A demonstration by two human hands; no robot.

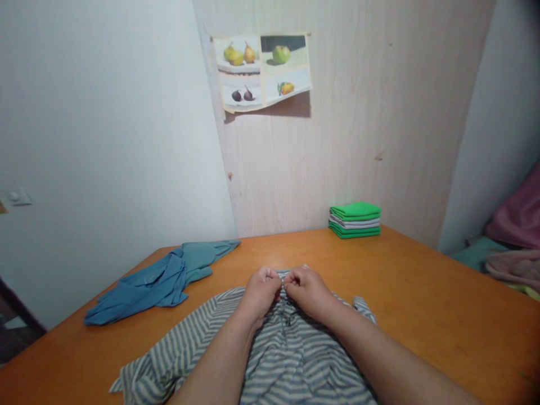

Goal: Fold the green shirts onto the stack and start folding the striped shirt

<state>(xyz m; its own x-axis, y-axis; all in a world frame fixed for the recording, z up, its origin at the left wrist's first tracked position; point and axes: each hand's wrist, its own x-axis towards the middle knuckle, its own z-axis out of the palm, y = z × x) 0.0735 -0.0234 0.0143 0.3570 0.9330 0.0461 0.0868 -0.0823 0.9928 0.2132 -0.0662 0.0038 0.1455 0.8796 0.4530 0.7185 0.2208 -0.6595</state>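
Observation:
A grey-and-white striped shirt (299, 360) lies front up on the table, its collar end away from me and a long sleeve spread to the left. Both hands meet at the neck, on the front opening. My left hand (264, 289) pinches the left side of the shirt's collar, thumb against fingers. Opposite it, almost touching, my right hand (307, 287) pinches the right edge the same way. A tiny light spot, perhaps a button, shows between the fingertips. Below the hands the fabric is rumpled, and my forearms cover part of it.
The orange-brown table (422, 304) meets the wall at the back. A crumpled blue garment (156, 281) lies at the left. Folded green and white cloths (354, 220) are stacked at the back right. A fruit poster (264, 73) hangs on the wall. Pink fabric (517, 211) is piled beyond the right edge.

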